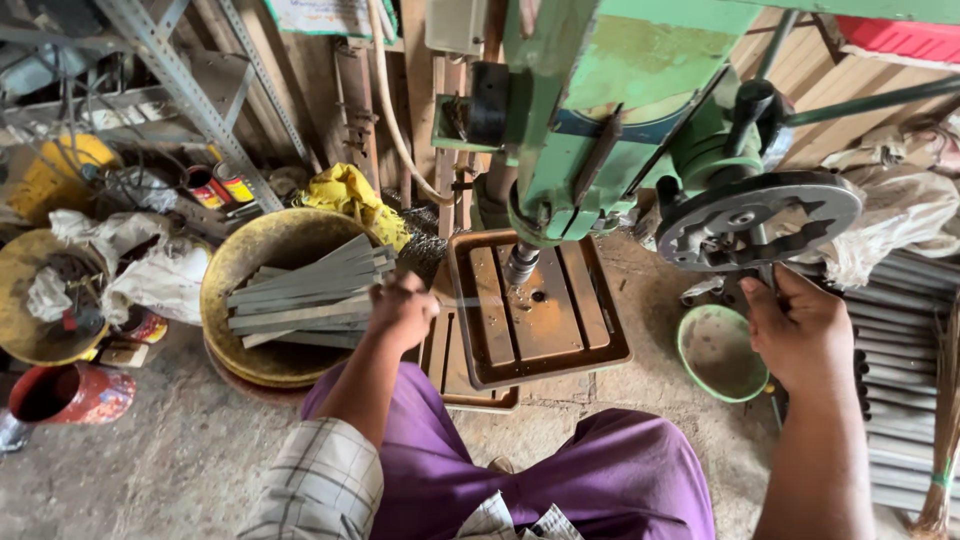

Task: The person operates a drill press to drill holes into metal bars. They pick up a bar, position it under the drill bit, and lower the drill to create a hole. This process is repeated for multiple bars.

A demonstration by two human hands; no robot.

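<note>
A thin flat metal strip (pixel 455 302) lies across the rusty brown drill table (pixel 590 335), with its far end under the drill chuck (pixel 520 265) of the green drill press (pixel 600 120). The strip is blurred, so its exact length is hard to tell.

The left hand (pixel 402 310) is closed around the near end of this strip, at the left edge of the table. The fingers are curled tight and the back of the hand faces the camera. The forearm comes up from the lower left, over a purple-covered knee, and the checked sleeve (pixel 320 485) ends near the elbow.

The right hand (pixel 800 330) is raised at the right side of the machine. Its fingers are bent around a thin feed handle (pixel 768 278) that hangs below the dark round wheel (pixel 760 220); the wrist is straight and the bare forearm rises from the lower right corner.

Just left of the left hand stands a yellow round pan (pixel 235 300) that holds a pile of similar grey strips (pixel 305 295). A green bowl (pixel 720 350) sits on the floor between the table and the right hand.
</note>
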